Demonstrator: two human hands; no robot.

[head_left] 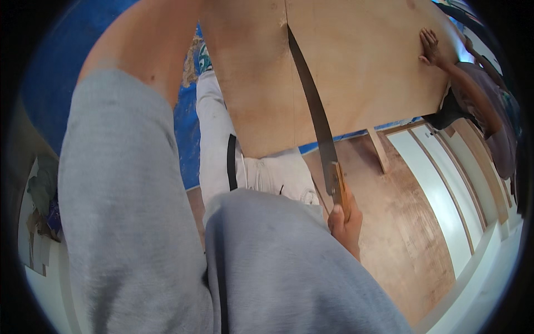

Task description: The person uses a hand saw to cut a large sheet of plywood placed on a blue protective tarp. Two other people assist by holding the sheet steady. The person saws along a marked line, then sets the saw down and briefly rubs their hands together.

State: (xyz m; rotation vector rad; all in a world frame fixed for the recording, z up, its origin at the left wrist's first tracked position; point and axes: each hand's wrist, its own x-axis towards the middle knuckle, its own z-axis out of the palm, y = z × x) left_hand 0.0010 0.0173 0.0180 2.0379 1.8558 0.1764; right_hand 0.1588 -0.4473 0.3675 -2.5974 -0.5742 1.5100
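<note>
My right hand [347, 225] is wrapped round the wooden handle [337, 186] of a handsaw. The saw's long dark blade [313, 103] slants up and away to a plywood sheet [356, 72]. Its far end meets the sheet at a narrow cut line [287, 16] near the top edge of the view. A thin line runs from there toward the sheet's near edge. My left forearm [147, 53], in a grey sleeve, reaches over the sheet's left side; the hand lies beyond the top edge, out of sight.
At the right, another person's hand [431, 47] presses flat on the plywood. My leg in light trousers [214, 125] stands left of the sheet, over a blue floor covering [186, 139]. White panels with wooden strips [434, 183] lie at the right, beside brown boards [395, 239].
</note>
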